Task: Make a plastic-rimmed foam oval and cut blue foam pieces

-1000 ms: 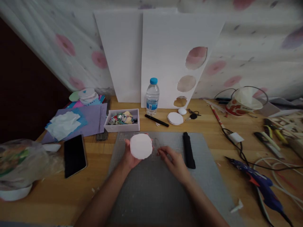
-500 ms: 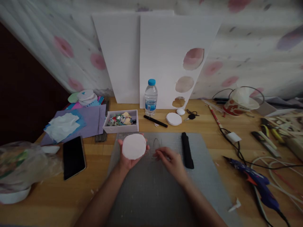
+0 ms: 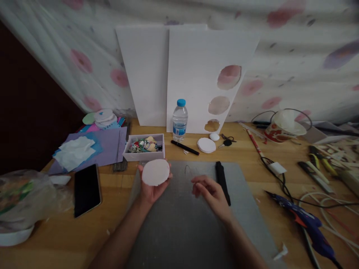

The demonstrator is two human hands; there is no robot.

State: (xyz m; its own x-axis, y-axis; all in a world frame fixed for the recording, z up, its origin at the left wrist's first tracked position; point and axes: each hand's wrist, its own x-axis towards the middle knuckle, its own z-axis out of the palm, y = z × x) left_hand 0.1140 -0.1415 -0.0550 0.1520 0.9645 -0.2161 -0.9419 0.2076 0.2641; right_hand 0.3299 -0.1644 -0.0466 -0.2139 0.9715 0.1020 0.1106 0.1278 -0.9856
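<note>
My left hand (image 3: pixel 150 188) is closed around the edge of a round white foam-board disc (image 3: pixel 155 172), its flat face tilted up toward me. My right hand (image 3: pixel 207 190) hovers over the grey cutting mat (image 3: pixel 179 224), with thumb and fingers drawn together in a pinch. A thin curved wire-like strand (image 3: pixel 186 169) shows just beyond those fingertips; whether they grip it is too fine to see. To the right of that hand, a black cylindrical case (image 3: pixel 223 183) lies on the mat.
Behind the mat are a white box of small bits (image 3: pixel 144 154), a water bottle (image 3: pixel 180 119), a black marker (image 3: pixel 185 147), another white disc (image 3: pixel 206 145) and keys (image 3: pixel 226 142). A phone (image 3: pixel 87 190) lies left; a glue gun (image 3: pixel 300 216) with cables lies right. White boards (image 3: pixel 193 74) stand behind.
My right hand has shifted right, away from the disc. The left hand has moved slightly left with the disc, which is tilted a little more. The camera view has tipped slightly.
</note>
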